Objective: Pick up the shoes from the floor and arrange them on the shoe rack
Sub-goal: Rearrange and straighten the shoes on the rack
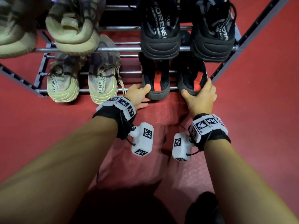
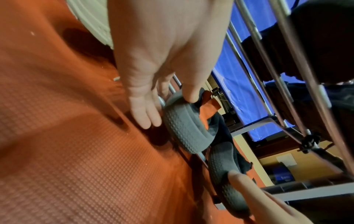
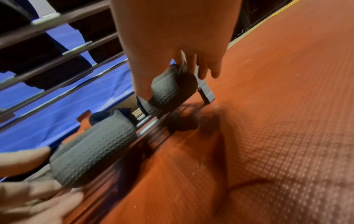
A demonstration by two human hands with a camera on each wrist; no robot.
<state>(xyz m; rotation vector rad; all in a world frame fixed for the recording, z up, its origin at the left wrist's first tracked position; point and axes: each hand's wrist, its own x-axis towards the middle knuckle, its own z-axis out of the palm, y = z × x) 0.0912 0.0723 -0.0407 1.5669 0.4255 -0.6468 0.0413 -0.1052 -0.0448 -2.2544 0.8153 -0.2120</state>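
Both forearms are reaching forward from the bottom of the head view toward the lowest tier of the shoe rack (image 1: 113, 49). The left hand (image 1: 138, 96) is sitting at the heel of the left black-and-red shoe (image 1: 156, 81): its thumb is pressing on top of the heel while the other fingers are lying fairly straight beside and under the sole, so the grip is lightly pinching that heel. The right hand (image 1: 200, 97) is cupping the heel of the right black-and-red shoe (image 1: 193, 78), thumb on the near left of the heel and fingers curling over its right edge by the rack's post; this grip is clamping on the shoe.

Both shoes are resting on the bottom rails at centre right of the frame, heels hanging out over the red mat (image 1: 161, 159). Their soles are grey rubber with a dimpled, knobby texture, the uppers black mesh with a red-orange strip. The rack is made of thin metal tubes and dark side frames. The floor is showing a red, fine embossed grid.

To the left on the same tier, two beige knit sneakers (image 1: 82, 81) are carrying heel tabs reading "CAPAO" and "STAY AT". Above, black sneakers (image 1: 187, 29) are showing white lettering "TORENG". White cubes with black square codes are strapped to both wrists.
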